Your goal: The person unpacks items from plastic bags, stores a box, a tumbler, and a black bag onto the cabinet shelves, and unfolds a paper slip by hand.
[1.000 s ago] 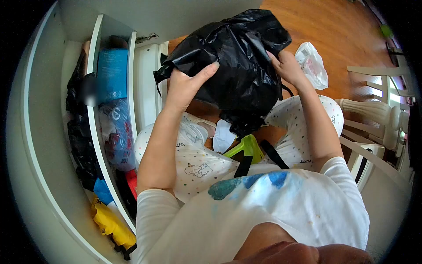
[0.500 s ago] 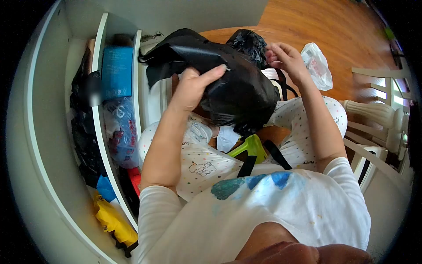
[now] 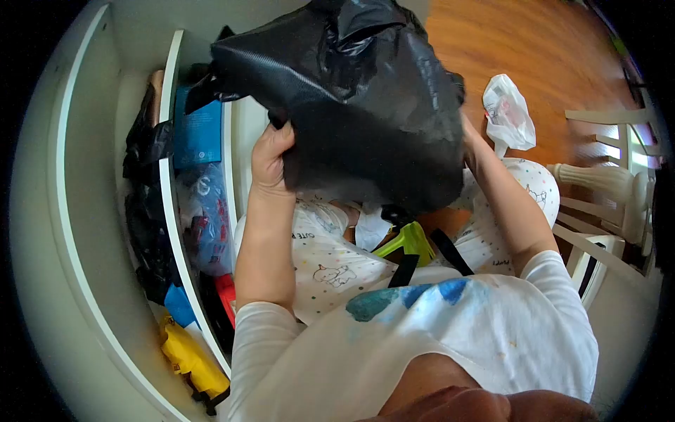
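A large black plastic bag (image 3: 373, 133) is raised in front of me, over my lap. My left hand (image 3: 273, 158) is closed on its lower left edge, thumb on the near side. At the bag's right side, my right hand (image 3: 472, 144) supports it, with the fingers hidden behind the plastic. What the bag contains cannot be seen. Below it, a lime-green plastic item (image 3: 409, 243) lies between my legs, beside a white piece (image 3: 371, 226) and dark straps (image 3: 451, 252).
To the left, an open cabinet has upright dividers (image 3: 173, 105). It holds a blue box (image 3: 199, 133), a clear plastic bag (image 3: 209, 221), black bags (image 3: 146, 211) and a yellow pouch (image 3: 193, 359). A white plastic bag (image 3: 510, 112) lies on the wooden floor (image 3: 534, 42), near a white chair (image 3: 598, 179).
The black bag has been lifted and spread wider, now covering more of the view. My left hand has shifted to its lower left edge. My right hand has moved in behind its right side.
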The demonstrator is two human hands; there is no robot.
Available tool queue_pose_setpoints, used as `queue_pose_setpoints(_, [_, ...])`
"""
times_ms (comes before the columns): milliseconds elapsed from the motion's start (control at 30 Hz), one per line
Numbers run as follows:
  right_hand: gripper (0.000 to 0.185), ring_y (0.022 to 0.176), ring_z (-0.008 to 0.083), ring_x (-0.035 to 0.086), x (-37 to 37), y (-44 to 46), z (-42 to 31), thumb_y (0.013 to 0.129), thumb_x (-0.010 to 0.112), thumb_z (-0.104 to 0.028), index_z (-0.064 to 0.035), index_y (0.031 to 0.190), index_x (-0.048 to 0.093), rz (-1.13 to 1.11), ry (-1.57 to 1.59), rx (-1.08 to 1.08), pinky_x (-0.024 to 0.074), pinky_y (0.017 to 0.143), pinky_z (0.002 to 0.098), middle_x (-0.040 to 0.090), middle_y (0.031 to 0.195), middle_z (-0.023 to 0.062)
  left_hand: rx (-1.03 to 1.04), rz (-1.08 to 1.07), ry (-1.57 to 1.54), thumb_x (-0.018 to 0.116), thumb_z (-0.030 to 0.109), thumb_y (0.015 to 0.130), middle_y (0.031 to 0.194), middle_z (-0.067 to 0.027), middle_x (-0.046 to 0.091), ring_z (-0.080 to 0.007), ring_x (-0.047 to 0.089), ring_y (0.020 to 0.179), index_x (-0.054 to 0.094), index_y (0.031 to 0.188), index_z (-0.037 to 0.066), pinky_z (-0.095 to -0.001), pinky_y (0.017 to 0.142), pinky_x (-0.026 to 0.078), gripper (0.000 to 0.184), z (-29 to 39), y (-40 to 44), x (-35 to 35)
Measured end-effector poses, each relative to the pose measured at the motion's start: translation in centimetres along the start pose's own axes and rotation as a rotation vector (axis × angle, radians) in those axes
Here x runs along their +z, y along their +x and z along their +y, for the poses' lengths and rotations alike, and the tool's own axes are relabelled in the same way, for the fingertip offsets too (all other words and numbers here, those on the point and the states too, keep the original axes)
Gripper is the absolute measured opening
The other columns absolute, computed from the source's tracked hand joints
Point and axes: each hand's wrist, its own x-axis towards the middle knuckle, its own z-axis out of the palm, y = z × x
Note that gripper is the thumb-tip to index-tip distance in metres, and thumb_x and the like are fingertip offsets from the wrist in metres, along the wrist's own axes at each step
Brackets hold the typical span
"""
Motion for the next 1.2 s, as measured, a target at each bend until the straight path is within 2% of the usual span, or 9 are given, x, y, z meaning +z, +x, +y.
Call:
queue_pose_setpoints(300, [0.067,0.105,0.0276,0.049,-3.7,-2.2,-5.4,0.079,0.049,-0.062,-0.0088,0.121,0.049,0.164,0.266,-0.374,0.0420,0.086,0.0450,0.053,0.116,0.0102,-0.008,0.394,0.039,0.052,0.014,0.088,0.109,-0.0123,0.059,-0.0237,0.059,0.097,0.054,0.113,0.000,-0.0347,0.086,0.047,0.028,1.1,3.1,-1.4])
queue_pose_setpoints(433, [0.050,0.109,0.0242,0.049,-6.9,-3.1,-5.9,0.085,0.052,-0.043,-0.0066,0.121,0.051,-0.521,0.640,-0.423,0.0376,0.097,0.0389,0.052,0.121,0.0104,0.010,0.423,0.218,0.051,0.016,0.089,0.108,-0.0106,0.060,-0.0224,0.058,0.098,0.055,0.112,0.002,-0.0350,0.086,0.046,0.027,0.8,3.4,-3.0])
queue_pose_setpoints(500, [0.045,0.108,0.0234,0.050,-5.9,-3.2,-6.3,0.087,0.050,-0.038,-0.0077,0.121,0.050,-0.286,0.514,-0.474,0.0385,0.096,0.0378,0.053,0.120,0.0091,0.011,0.405,0.299,0.050,0.018,0.090,0.110,-0.0102,0.059,-0.0229,0.057,0.101,0.054,0.113,0.003,-0.0364,0.089,0.045,0.028,0.6,3.6,-2.2])
queue_pose_setpoints(567, [0.044,0.109,0.0266,0.048,-4.5,-3.4,-6.7,0.084,0.055,-0.037,-0.0077,0.117,0.052,0.186,0.626,-0.365,0.0400,0.093,0.0423,0.053,0.119,0.0076,0.020,0.352,0.274,0.051,0.013,0.089,0.108,-0.0088,0.059,-0.0201,0.057,0.097,0.053,0.113,0.003,-0.0324,0.085,0.046,0.027,0.0,3.5,-0.8])
queue_pose_setpoints(733, [0.046,0.105,0.0233,0.050,-2.8,-1.4,-5.9,0.085,0.054,-0.041,-0.0088,0.117,0.049,0.419,0.430,-0.327,0.0396,0.090,0.0408,0.053,0.118,0.0076,-0.047,0.342,0.411,0.058,0.009,0.080,0.116,-0.0097,0.053,-0.0210,0.051,0.106,0.046,0.120,-0.001,-0.0328,0.095,0.038,0.043,-1.9,1.0,2.6])
queue_pose_setpoints(833, [0.084,0.109,0.0276,0.048,0.1,-0.9,-2.9,0.081,0.031,-0.071,-0.0029,0.128,0.041,0.045,0.365,-0.145,0.0377,0.093,0.0406,0.048,0.123,0.0168,-0.309,0.274,0.460,0.068,0.007,0.069,0.115,-0.0111,0.053,-0.0201,0.051,0.105,0.045,0.121,-0.003,-0.0312,0.095,0.038,0.057,-3.2,-0.3,3.4])
queue_pose_setpoints(933, [0.080,0.107,0.0271,0.049,2.7,-2.6,-1.8,0.081,0.033,-0.068,-0.0026,0.126,0.043,-0.059,0.354,-0.052,0.0385,0.093,0.0401,0.049,0.121,0.0159,-0.326,0.053,0.626,0.076,0.009,0.065,0.116,-0.0099,0.054,-0.0225,0.048,0.109,0.050,0.120,0.002,-0.0304,0.096,0.037,0.061,-4.6,-0.7,3.9])
queue_pose_setpoints(1067, [0.072,0.104,0.0261,0.052,3.7,-4.1,-0.4,0.083,0.039,-0.061,-0.0019,0.122,0.047,-0.181,0.387,0.088,0.0401,0.093,0.0392,0.053,0.118,0.0141,-0.322,-0.005,1.030,0.063,0.027,0.080,0.111,-0.0103,0.057,-0.0219,0.050,0.104,0.052,0.117,0.000,-0.0307,0.095,0.036,0.047,-4.0,1.1,4.4])
queue_pose_setpoints(1200, [0.064,0.102,0.0252,0.054,3.8,-4.1,-0.1,0.084,0.044,-0.055,-0.0013,0.117,0.052,-0.183,0.387,0.101,0.0418,0.092,0.0384,0.056,0.114,0.0123,-0.145,0.432,0.604,0.056,0.023,0.088,0.097,-0.0032,0.061,-0.0114,0.054,0.086,0.057,0.104,0.000,-0.0258,0.081,0.042,0.028,-4.4,2.8,1.1])
